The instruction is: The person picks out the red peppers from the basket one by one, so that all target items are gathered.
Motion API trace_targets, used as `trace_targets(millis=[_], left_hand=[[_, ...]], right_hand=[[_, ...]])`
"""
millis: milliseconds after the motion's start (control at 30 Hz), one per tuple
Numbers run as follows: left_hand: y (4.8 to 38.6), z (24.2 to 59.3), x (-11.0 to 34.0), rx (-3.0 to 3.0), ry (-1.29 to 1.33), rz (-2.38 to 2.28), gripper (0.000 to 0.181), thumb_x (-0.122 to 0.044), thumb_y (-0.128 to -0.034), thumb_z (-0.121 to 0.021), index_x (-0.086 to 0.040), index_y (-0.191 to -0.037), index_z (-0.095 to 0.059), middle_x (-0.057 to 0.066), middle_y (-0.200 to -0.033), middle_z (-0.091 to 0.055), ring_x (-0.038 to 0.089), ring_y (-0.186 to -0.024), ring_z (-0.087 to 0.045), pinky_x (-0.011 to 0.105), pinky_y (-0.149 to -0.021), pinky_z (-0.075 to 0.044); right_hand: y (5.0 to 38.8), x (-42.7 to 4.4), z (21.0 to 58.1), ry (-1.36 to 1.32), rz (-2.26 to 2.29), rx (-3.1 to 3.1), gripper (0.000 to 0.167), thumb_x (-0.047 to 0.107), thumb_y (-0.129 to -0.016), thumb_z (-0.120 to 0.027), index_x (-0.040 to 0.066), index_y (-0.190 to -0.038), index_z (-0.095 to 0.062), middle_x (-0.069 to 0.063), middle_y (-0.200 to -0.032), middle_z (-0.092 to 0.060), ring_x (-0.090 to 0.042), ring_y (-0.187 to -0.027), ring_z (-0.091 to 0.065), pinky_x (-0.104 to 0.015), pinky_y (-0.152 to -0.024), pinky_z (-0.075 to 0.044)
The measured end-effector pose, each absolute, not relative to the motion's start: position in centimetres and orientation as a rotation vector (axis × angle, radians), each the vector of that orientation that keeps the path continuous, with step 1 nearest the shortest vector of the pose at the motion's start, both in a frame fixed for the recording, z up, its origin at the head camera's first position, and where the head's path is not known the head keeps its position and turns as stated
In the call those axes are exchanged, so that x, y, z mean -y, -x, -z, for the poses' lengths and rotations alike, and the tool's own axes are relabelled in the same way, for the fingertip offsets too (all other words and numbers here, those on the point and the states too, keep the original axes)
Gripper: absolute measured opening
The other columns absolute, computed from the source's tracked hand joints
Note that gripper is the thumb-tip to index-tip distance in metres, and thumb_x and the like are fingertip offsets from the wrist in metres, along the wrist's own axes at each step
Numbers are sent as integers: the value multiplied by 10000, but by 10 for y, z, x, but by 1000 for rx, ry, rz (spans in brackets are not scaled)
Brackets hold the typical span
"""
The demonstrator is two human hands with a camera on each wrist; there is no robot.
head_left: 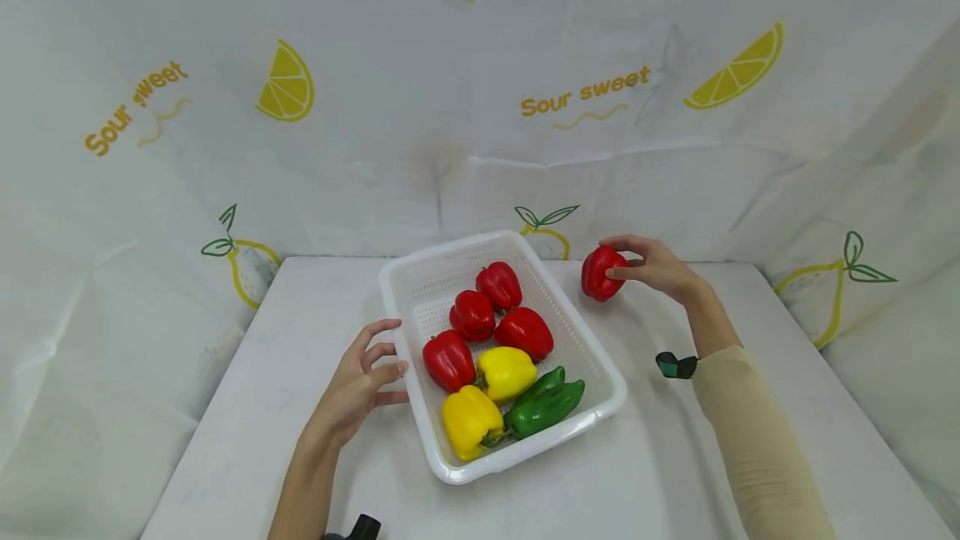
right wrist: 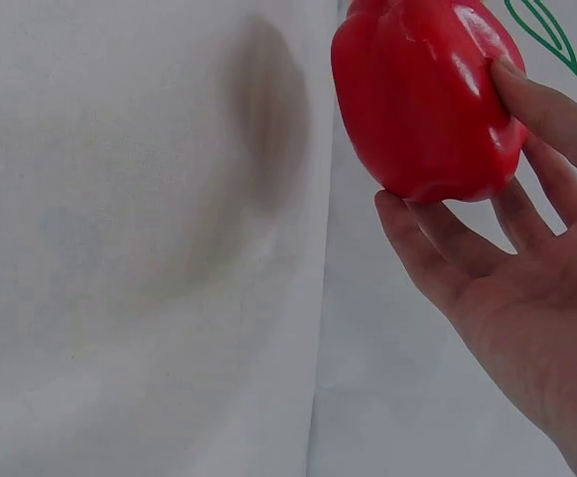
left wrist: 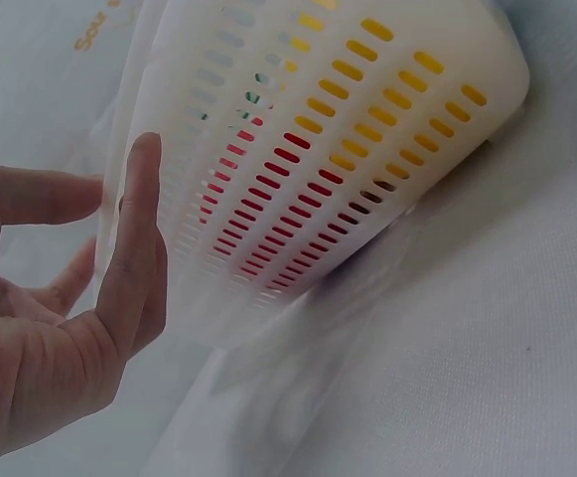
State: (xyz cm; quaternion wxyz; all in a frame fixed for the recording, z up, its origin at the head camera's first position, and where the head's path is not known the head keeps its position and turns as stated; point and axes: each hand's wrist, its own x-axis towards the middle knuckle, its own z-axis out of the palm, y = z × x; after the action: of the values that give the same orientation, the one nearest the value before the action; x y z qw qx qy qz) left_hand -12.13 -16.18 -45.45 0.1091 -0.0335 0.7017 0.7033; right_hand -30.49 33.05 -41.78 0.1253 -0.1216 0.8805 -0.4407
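Observation:
My right hand (head_left: 654, 267) grips a red bell pepper (head_left: 602, 273) beside the right edge of a white basket (head_left: 592, 340); in the right wrist view, thumb and fingers of the hand (right wrist: 536, 268) lie round the pepper (right wrist: 427, 99). The left hand (head_left: 360, 386) holds the basket's left rim, its thumb over the rim and its fingers along the outside; the left wrist view shows this hand (left wrist: 70, 298) at the slotted basket wall (left wrist: 298, 189). Inside the basket lie several red peppers (head_left: 525, 332), two yellow peppers (head_left: 471, 422) and green peppers (head_left: 546, 408).
The basket stands tilted in direction on a white table (head_left: 285, 348), near its back edge. Behind rises a pale curtain (head_left: 435, 107) with lemon prints and lettering. A dark object (head_left: 364, 527) shows by the left forearm, and a dark band piece (head_left: 677, 365) by the right sleeve.

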Motion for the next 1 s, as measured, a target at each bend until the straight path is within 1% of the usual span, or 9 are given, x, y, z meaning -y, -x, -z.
trace_targets(millis=[333,467,767,1000], left_hand=[[121,454,163,-2072,99,-2053,676,-65,-1001,-672,-274,-1588,-411,233,-1398,-594,308,-1109,-764,478,-851,-701],[121,454,163,-2069,97,-2050,680,-71,-1002,-673,-271,-1594,-404,236,-1399,-590,310,-1113,-764,475,-852,-701],[120,454,162,-2079,104,-2055,696,-76,-986,-691,-274,-1591,-409,241,-1399,-592,323,-1106,-775,477,-838,-701],[120,454,162,-2076,103,-2056,693,-77,-988,-693,-285,-1586,-412,228,-1395,-601,316,-1103,-779,483,-841,-700]], right_hand=[[311,-331,431,329,1232,-2576,640,166,-1025,-733,78,-1603,-474,-247,-1642,-465,-497,-1458,-512,-624,-1132,-572],[313,-332,435,309,1223,-2570,644,155,-1029,-723,60,-1610,-460,-259,-1647,-453,-503,-1476,-482,-621,-1143,-567],[315,-333,440,287,1201,-2569,642,112,-1047,-670,13,-1628,-414,-296,-1668,-403,-543,-1514,-409,-681,-1183,-505],[319,-331,443,274,1225,-2566,649,117,-1045,-677,21,-1629,-411,-293,-1667,-405,-544,-1516,-404,-693,-1183,-499]])
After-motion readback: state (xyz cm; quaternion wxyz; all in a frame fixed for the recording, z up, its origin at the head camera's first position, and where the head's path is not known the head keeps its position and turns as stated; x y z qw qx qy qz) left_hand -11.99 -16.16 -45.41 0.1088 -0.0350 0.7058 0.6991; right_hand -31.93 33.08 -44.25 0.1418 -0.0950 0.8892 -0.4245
